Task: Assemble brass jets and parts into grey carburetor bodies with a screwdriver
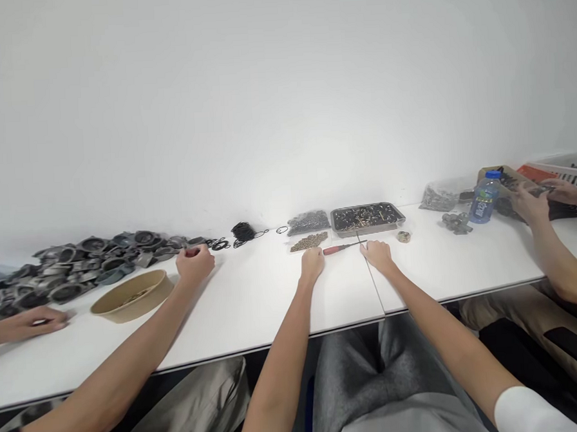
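A screwdriver with a red handle point(335, 249) lies crosswise just above the white table, its thin shaft pointing right. My left hand point(313, 264) is closed at the handle's end. At the shaft's tip, my right hand point(379, 256) has its fingers closed; whether a small part is also between them is hidden. Behind my left hand lies a pile of small brass-coloured parts point(310, 242), with a clear bag of small grey parts point(308, 222) beyond it. A metal tray point(367, 232) of black and brass-coloured pieces stands behind the screwdriver.
At left, a co-worker's hands point(194, 265) flank a tan bowl point(150, 302) before heaped grey housings point(73, 272). Black rings point(243, 232) lie near the wall. Rightward are a tape roll point(404, 236), a blue-capped bottle point(484, 199) and another person's hands point(532, 203). A seam point(375, 282) crosses the table.
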A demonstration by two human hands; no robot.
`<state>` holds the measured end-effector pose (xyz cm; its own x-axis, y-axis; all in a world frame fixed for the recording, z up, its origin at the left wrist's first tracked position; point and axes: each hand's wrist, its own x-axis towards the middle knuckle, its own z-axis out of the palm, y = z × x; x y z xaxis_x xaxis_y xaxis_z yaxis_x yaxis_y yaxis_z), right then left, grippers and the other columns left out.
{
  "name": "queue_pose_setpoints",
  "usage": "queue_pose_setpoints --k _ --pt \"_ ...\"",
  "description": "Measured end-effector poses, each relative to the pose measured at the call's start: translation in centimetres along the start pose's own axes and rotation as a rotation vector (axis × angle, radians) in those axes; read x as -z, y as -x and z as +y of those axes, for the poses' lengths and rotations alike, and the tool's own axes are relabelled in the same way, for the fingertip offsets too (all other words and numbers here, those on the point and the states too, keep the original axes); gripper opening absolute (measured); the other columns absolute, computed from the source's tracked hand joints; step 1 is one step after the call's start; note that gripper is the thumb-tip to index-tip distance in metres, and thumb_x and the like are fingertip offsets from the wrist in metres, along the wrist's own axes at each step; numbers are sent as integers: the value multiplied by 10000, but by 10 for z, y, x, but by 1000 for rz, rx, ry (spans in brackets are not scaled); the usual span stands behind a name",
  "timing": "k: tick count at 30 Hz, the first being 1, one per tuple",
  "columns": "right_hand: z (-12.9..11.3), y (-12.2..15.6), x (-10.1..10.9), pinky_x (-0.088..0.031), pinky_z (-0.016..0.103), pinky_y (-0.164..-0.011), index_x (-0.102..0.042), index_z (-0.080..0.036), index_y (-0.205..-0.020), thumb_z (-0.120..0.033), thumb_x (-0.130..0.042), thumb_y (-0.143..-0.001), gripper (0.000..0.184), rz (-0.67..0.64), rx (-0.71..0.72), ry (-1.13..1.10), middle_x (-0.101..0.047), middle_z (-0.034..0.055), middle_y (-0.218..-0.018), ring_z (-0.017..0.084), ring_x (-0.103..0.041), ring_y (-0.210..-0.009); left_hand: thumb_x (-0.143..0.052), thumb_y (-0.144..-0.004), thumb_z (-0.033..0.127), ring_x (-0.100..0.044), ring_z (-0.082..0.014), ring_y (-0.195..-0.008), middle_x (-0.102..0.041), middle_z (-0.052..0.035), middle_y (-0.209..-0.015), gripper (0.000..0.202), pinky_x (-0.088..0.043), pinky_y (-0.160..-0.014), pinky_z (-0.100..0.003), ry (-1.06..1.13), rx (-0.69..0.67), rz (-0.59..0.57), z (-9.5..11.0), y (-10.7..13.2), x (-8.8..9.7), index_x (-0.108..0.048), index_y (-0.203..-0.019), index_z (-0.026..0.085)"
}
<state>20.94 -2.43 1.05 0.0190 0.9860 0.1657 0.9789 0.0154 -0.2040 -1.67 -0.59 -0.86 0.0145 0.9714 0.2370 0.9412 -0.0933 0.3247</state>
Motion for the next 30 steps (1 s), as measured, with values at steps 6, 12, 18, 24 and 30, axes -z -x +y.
queue_pose_setpoints --k 6,12,18,24,30 --pt "1 0 1 -395 312 -782 -707 -83 -1030 -385 -331 -983 484 -9 2 6 -710 192 -979 264 -654 -968 -555 -911 361 -610 -186 -1016 -610 -93 -1155 323 -539 -878 -394 -1 6 -48 5 -1 0 -585 -1155 151" --pt "1 1 2 -388 309 -781 -705 -86 -1025 -365 -329 -984 470 -14 9 7 -707 190 -992 259 -652 -966 -564 -905 362 -604 -197 -1041 -599 -101 -1181 348 -535 -891 -405 37 28 -67 9 -2 -3 -574 -1179 147" --pt "5 1 1 -374 289 -747 -717 -131 -969 -338 -344 -972 426 -2 7 -24 -715 152 -977 236 -650 -935 -557 -909 366 -608 -193 -1024 -601 -95 -1176 350 -542 -875 -402 102 34 -65 -2 -2 -1 -571 -1184 150" --pt "9 -1 0 -348 279 -707 -715 -145 -918 -333 -352 -963 411 -6 4 -50 -715 135 -941 230 -645 -892 -556 -908 372 -603 -202 -1036 -595 -95 -1193 360 -540 -882 -409 170 59 -58 -8 -4 -4 -569 -1190 148" --pt "9 -1 1 -337 281 -698 -712 -147 -903 -325 -371 -952 388 -14 0 -62 -711 134 -935 234 -640 -889 -560 -905 374 -603 -207 -1039 -595 -93 -1192 366 -540 -881 -411 217 62 -48 -9 -7 -7 -570 -1190 145"
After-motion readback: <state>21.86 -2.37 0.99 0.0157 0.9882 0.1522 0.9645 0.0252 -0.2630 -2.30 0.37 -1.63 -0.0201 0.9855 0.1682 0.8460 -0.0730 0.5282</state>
